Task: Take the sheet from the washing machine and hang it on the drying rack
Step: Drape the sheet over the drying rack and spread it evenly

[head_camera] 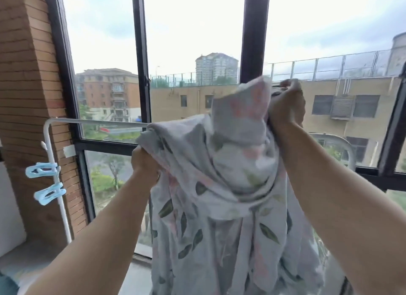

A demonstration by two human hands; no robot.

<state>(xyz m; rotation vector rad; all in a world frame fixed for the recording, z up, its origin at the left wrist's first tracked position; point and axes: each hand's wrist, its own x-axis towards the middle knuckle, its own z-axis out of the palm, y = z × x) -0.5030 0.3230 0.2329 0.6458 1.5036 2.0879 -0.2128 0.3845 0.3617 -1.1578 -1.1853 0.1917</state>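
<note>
Right now we have the floral bedsheet (228, 185) bunched between our two hands and already partly draped over the top rail of the white drying rack (98, 122); most of the cloth hangs straight down below our hands in a thick twisted column, so its long axis runs vertically while the rail runs sideways, left to right, just beyond our knuckles. Our left hand (145, 163) sits lower, clenched on a fold of the sheet directly under the rail where the fabric first crosses it. Our right hand (286, 106) is raised higher and further right, fingers closed on an upper edge of the sheet and lifting a peak of cloth above rail height. Both forearms reach forward and up, the right one more steeply. We judge that the coming move turns on this: the bare length of rail lies to the left of our left hand, and the rail to the right is hidden behind the cloth, so the bunch needs spreading sideways along it. Two blue clothes pegs (45, 180) are clipped on the rack's left upright, below and well left of our left hand. Beyond the rack stands the dark-framed window (141, 53).
</note>
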